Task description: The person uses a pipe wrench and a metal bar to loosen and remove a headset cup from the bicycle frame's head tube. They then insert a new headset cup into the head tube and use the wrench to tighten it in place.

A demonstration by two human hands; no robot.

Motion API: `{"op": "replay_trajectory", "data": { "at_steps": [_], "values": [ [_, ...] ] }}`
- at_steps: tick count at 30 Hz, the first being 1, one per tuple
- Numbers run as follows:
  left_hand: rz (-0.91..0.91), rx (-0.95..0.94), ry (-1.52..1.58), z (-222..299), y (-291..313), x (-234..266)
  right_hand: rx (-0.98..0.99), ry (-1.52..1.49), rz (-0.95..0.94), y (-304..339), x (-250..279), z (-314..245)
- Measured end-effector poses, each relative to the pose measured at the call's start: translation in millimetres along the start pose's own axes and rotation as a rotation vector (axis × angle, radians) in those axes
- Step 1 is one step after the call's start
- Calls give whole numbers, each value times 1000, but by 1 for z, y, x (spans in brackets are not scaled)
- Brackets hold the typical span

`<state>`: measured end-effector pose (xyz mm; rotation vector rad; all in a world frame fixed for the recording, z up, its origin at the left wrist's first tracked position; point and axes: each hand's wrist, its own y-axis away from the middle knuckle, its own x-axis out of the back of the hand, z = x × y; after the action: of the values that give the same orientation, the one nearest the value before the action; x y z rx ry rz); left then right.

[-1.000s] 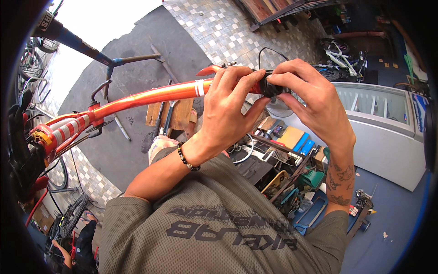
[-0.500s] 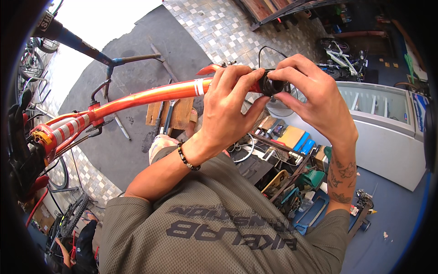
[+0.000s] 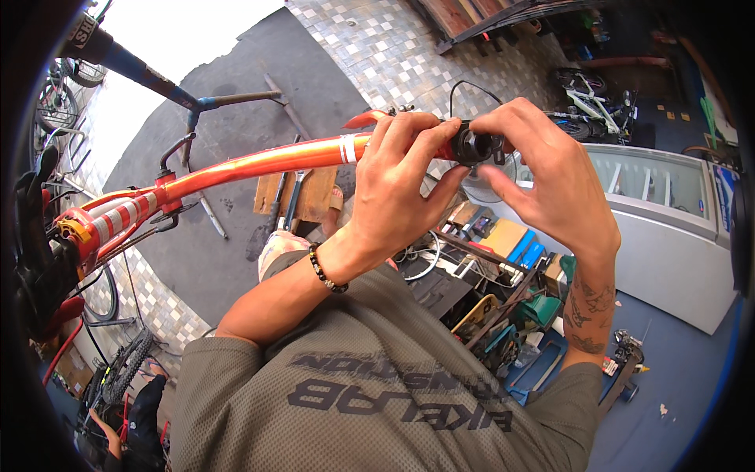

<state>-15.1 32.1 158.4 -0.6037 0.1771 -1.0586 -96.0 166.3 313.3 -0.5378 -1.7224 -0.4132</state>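
Note:
A red-orange bicycle frame [image 3: 259, 163] with white bands runs across the view from the left, its tube gently curved. At its right end sits a black round collar [image 3: 475, 145], its dark opening facing me. My left hand [image 3: 397, 177] is closed around the tube's end, thumb below and fingertips above, against the collar. Close by on the right, the bent fingers of my right hand [image 3: 543, 169] reach over the collar's top. The right thumb is by its lower edge; the fingertips behind the collar are partly hidden. A thin black cable [image 3: 464, 84] loops above it.
Below the frame are a wooden board [image 3: 318, 197] and long-handled tools on a dark mat [image 3: 228, 118]. A blue-brown frame [image 3: 141, 75] stands at upper left. Cluttered tools and boxes [image 3: 503, 236] lie under my right arm, beside a glass-topped white chest [image 3: 668, 228]. Another person's arm [image 3: 106, 433] shows at lower left.
My right thumb has come down and away from the fingers, so more of the collar and its opening shows. My left hand stays around the tube's end.

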Motion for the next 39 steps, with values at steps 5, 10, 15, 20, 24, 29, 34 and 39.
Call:
{"op": "replay_trajectory", "data": {
  "at_steps": [5,10,15,20,24,29,34,39],
  "values": [
    [-12,33,0,1,1,0,-61,176,-41,0,4,0],
    [-2,19,-5,0,0,0,-58,110,-30,1,4,-3],
    [-13,33,8,1,0,0,-36,102,-36,2,4,-3],
    [-20,43,4,2,0,0,-82,182,-40,5,-2,-3],
    [-2,16,-9,2,-1,-1,-181,318,-143,5,-5,0],
    [-6,31,1,2,0,-1,-63,250,-58,4,-6,3],
    [2,13,-9,1,-1,-2,-35,133,-25,6,-6,5],
    [-11,47,1,3,0,-1,-23,131,31,6,-8,6]
  ]
}}
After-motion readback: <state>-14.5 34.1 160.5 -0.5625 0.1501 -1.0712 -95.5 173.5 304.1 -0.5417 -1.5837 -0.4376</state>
